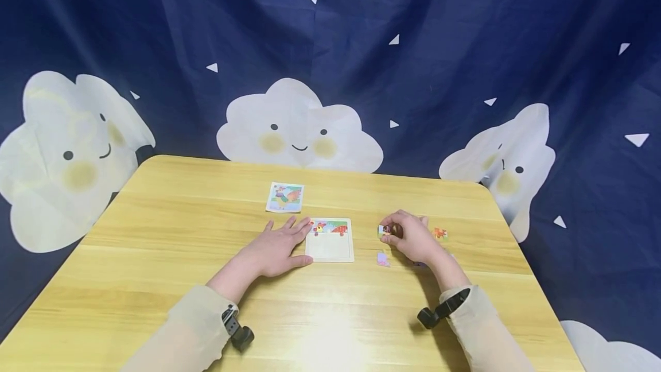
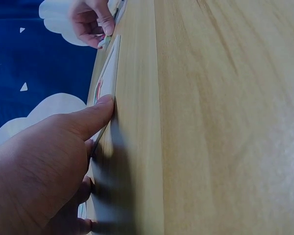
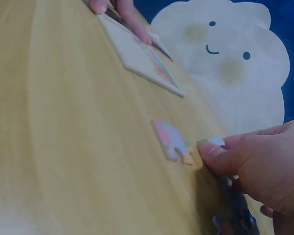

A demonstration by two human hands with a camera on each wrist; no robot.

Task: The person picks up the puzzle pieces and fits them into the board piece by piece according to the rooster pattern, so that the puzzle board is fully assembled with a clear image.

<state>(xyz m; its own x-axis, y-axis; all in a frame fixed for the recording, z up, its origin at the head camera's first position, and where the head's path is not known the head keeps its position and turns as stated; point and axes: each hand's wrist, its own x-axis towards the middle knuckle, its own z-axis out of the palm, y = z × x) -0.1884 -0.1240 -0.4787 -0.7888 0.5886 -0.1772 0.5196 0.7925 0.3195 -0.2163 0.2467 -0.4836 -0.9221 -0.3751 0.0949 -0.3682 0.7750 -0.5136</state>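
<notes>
A white puzzle board (image 1: 329, 250) lies on the table, with a strip of colourful pieces along its top edge. My left hand (image 1: 276, 248) rests beside it, fingers spread, and its thumb touches the board's left edge. Between thumb and fingers, my right hand (image 1: 413, 237) pinches a small puzzle piece (image 1: 383, 231) to the right of the board. In the right wrist view, this piece (image 3: 214, 141) shows green and white. Just below the right hand lies a purple and pink puzzle piece (image 1: 383, 259). Other pieces under that hand are partly hidden.
Behind the board lies a square picture card (image 1: 286, 197) showing a colourful bird. An orange puzzle piece (image 1: 440, 233) lies right of the right hand. The wooden table (image 1: 181, 211) ends at a dark blue curtain (image 1: 356, 33) with white clouds.
</notes>
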